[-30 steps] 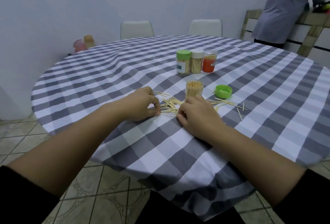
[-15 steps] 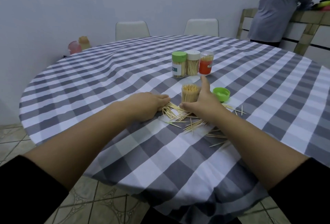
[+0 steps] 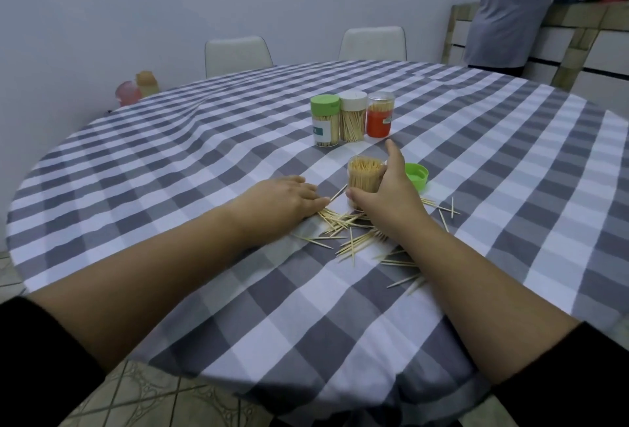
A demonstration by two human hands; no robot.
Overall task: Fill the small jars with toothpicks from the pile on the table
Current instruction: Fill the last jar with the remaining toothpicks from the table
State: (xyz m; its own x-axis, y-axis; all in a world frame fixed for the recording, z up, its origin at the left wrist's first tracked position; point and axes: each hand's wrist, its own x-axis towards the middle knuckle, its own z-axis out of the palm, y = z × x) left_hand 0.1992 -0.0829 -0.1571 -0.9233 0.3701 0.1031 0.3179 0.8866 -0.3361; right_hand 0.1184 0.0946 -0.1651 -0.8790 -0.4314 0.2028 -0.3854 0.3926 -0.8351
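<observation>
At frame centre the right hand point(image 3: 391, 198) curled round the packed open jar point(image 3: 365, 177); the left hand point(image 3: 286, 200) lay flat on the toothpicks point(image 3: 343, 222). Filling looked finished; next, probably the lid point(image 3: 416, 176), at its right.

Open jar point(image 3: 365, 178) stands upright, packed full of toothpicks; loose toothpicks point(image 3: 354, 232) lie scattered just before it on the counter point(image 3: 204, 161).

Both forearms are bare from wrist to near the elbow. A black sleeve point(image 3: 41, 351) covers the left upper arm, and a matching black sleeve point(image 3: 578, 375) covers the right. The left hand point(image 3: 282, 200) and right hand point(image 3: 391, 198) wear no gloves.
</observation>
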